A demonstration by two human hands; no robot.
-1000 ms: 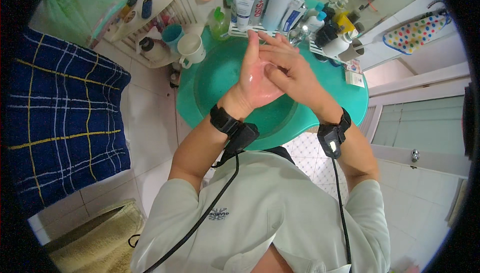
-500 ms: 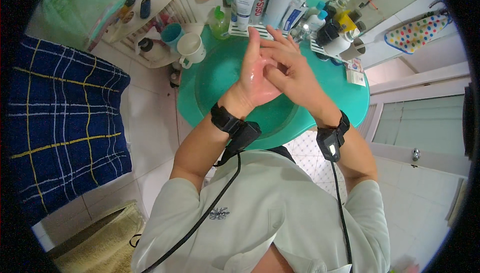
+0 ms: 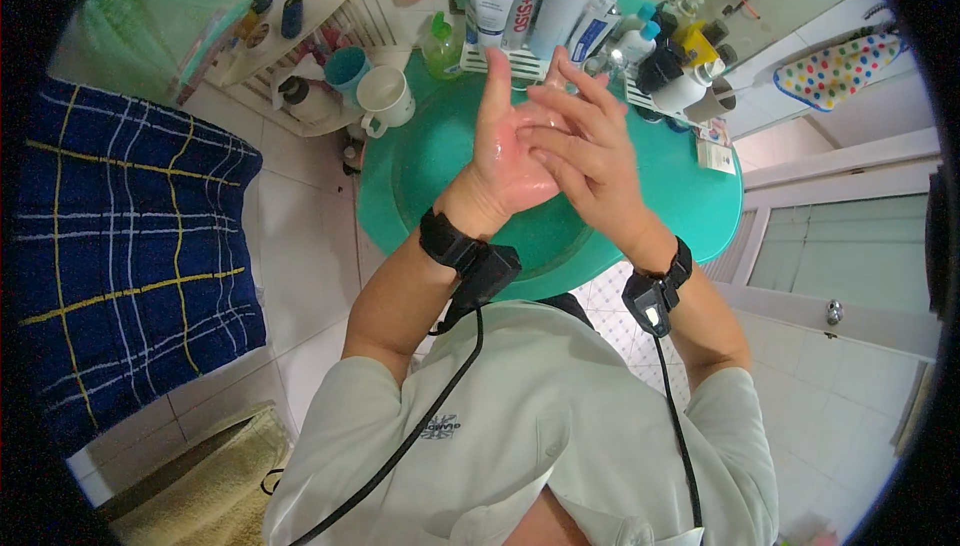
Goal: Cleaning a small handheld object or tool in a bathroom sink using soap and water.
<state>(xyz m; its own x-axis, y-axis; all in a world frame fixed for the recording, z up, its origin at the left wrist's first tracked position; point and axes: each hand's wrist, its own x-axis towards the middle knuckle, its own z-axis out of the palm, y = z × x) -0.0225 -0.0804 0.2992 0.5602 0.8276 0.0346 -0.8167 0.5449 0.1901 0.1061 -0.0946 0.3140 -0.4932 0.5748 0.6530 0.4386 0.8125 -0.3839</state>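
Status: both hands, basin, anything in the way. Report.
Left hand open, shiny. Right hand touching its palm. Both above green basin. White cup, green bottle at far-left edge, apart from hands.

This looks like a home bathroom. A green washbasin (image 3: 440,176) sits at twelve o'clock, toiletry bottles (image 3: 562,16) crowded just beyond it, with a white mug (image 3: 384,96) at eleven. Towels show too: a blue checked towel (image 3: 140,256) at nine, a yellow towel (image 3: 215,481) at eight. Pale tiles (image 3: 310,226) line the wall.
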